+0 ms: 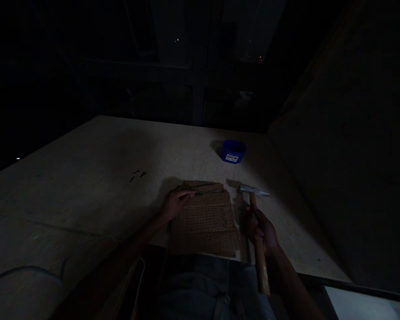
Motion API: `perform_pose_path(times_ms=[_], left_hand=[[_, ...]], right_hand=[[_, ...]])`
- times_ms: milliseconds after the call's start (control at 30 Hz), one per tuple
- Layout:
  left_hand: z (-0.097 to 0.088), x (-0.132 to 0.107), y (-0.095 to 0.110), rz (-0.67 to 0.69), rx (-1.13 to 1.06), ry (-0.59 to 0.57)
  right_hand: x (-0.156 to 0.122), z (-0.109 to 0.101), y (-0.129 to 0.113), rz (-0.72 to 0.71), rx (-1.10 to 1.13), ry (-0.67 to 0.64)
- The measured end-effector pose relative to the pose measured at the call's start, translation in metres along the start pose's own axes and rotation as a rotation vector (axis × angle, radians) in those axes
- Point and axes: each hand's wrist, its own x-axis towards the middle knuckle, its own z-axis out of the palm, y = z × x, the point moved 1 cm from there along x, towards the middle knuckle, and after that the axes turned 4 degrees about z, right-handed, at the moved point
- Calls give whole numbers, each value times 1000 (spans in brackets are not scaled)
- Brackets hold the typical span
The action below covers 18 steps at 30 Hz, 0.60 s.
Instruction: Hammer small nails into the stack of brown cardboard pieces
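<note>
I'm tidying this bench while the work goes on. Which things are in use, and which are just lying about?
In use:
hammer, gripped in the right hand
wooden board, with the left hand on its far edge

Lying about:
blue tub, untouched beyond the board
small dark bits, perhaps nails, loose on the table to the left

Two hands: left hand point(175, 203) and right hand point(262, 229). One hammer point(252, 190), in the right hand's grip. One wooden board point(205, 222) under the left hand's fingers; its rows of small marks are too dim to count. One blue tub point(233, 152) beyond the right hand. Three or so loose nails point(137, 174) beyond the left hand.
</note>
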Motion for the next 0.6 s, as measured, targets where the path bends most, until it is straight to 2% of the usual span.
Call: perform_pose_path(times_ms=[167,433,600], left_hand=[[5,-1,-5,-49,16,-3],[6,-2,-11,-17,-3,-15],[8,-3,-11,-48,-26,1]], right_hand=[[0,4,1,-19,7,10],[-1,9,-1,18,-17,19],[-2,9,0,19,-25,52]])
